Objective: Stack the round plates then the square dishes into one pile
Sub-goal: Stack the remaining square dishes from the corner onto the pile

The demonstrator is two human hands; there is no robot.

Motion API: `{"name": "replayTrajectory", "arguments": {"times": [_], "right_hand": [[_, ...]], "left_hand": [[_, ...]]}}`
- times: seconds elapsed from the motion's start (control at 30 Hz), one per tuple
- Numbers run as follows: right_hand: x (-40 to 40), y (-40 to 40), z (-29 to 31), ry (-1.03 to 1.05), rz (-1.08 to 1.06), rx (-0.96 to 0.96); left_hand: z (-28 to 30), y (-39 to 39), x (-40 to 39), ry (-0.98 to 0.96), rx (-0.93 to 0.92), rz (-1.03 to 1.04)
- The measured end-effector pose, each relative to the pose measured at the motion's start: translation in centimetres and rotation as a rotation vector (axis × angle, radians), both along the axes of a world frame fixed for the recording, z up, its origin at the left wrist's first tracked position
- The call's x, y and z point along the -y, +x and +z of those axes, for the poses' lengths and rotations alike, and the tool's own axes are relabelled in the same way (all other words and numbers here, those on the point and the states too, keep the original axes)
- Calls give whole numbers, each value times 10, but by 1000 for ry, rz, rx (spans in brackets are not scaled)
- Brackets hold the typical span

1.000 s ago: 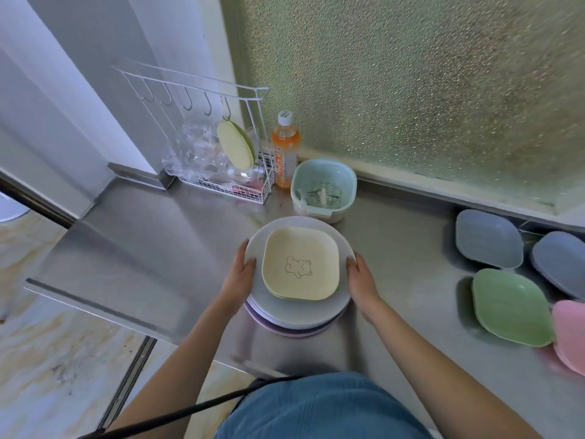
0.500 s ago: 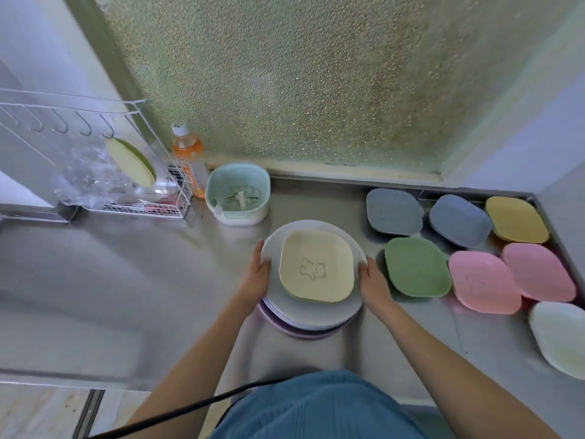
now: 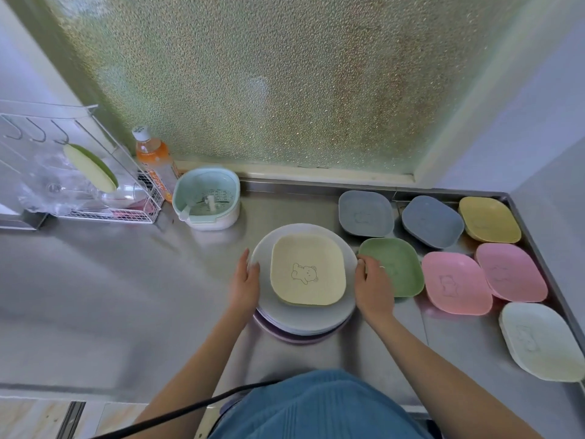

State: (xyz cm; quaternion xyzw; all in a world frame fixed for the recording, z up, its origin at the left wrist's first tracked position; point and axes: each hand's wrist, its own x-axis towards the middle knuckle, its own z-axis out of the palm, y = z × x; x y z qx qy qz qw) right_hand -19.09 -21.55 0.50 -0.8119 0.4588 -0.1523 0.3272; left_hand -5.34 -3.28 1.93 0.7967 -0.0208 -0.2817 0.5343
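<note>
A pile of round plates [image 3: 304,318], grey on top and purple at the bottom, stands on the steel counter with a cream square dish [image 3: 307,269] bearing a bear drawing on top. My left hand [image 3: 245,278] grips the pile's left rim and my right hand [image 3: 373,285] grips its right rim. Right of the pile lie loose square dishes: green [image 3: 400,267], two grey-blue [image 3: 365,213] [image 3: 432,220], yellow [image 3: 489,219], two pink [image 3: 456,282] [image 3: 511,271], and pale white [image 3: 541,340].
A mint colander bowl [image 3: 207,198] and an orange drink bottle [image 3: 155,160] stand behind the pile on the left. A white wire rack [image 3: 79,172] holds glassware and a green plate. Frosted glass backs the counter [image 3: 110,280]; a wall closes the right side.
The view has swung to the right, bringing more square dishes into sight. Both hands keep hold of the plate pile, which now sits close beside the green dish.
</note>
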Motion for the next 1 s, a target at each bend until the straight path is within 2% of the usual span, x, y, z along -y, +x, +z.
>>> {"name": "replayTrajectory", "arguments": {"times": [0.07,0.13,0.23,0.3,0.37,0.5,0.63,0.73,0.9,1.0], "right_hand": [[4,-12,-1,-93,-5,-39],[12,-28,-11,-125,59,-207],[22,-50,-28,-174,214,-476],[23,-57,-34,-218,266,-525],[23,-56,-34,-208,259,-483],[24,-46,-27,-170,170,-223],[15,-34,-3,-261,65,-41],[1,-22,18,-363,-8,5],[-37,0,48,-513,194,136],[-62,8,52,-479,378,161]], "left_hand": [[8,-6,1,37,141,92],[17,-14,7,5,241,120],[25,-22,19,14,270,74],[24,-24,25,41,273,52],[19,-26,27,65,304,26],[14,-28,27,95,347,7],[10,-27,27,86,336,29],[8,-27,27,72,334,58],[8,-25,27,35,282,75],[8,-21,26,10,248,96]]}}
